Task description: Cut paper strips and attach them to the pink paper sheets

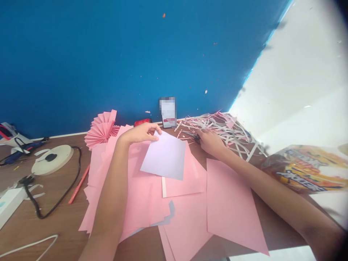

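My left hand [140, 133] pinches the top corner of a pale square sheet of paper [165, 156] and holds it tilted above the pink sheets [141, 195]. My right hand [210, 141] reaches to the far side of the table and rests on dark-handled scissors [191, 135] at the edge of a heap of cut paper strips [225, 128]. Whether the fingers are closed round the scissors is not visible. More pink sheets [231, 203] lie under my right forearm.
A folded pink paper fan [102, 129] stands by the blue wall. A red pencil [79, 184], a white round device with black cable [52, 158], a glue gun [19, 152] and a white box [9, 203] lie left. A printed snack bag [304, 168] is right.
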A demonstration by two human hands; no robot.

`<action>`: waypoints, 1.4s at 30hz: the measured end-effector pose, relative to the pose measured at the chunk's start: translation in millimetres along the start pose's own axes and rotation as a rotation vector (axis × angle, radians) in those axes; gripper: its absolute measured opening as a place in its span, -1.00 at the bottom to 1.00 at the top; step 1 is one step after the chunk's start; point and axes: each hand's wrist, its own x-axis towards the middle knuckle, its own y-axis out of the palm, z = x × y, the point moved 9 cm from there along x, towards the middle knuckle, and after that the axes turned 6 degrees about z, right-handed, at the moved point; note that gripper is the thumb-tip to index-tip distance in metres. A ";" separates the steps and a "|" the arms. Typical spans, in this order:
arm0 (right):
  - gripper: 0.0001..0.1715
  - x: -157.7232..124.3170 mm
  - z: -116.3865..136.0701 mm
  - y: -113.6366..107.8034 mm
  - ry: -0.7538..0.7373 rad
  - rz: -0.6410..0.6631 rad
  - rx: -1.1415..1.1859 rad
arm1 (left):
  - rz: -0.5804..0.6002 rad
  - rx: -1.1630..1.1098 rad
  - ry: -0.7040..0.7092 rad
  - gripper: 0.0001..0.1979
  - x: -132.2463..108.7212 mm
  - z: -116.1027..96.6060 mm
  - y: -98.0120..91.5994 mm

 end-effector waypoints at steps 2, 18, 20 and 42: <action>-0.60 1.1 -1.7 3.5 0.001 0.016 0.008 | 0.000 0.015 0.011 -0.64 -1.3 -0.9 -0.7; -0.66 -3.4 -4.6 -11.8 0.040 0.016 1.100 | 0.073 -0.059 -0.024 -0.55 -8.3 7.1 1.8; -0.63 -4.7 -1.2 -12.7 0.026 0.055 1.226 | 0.068 -0.083 -0.020 -0.52 -8.6 4.7 2.4; -0.47 -2.4 31.7 9.2 -0.155 0.114 1.421 | 0.038 -0.050 -0.027 -0.58 -6.1 -4.3 4.3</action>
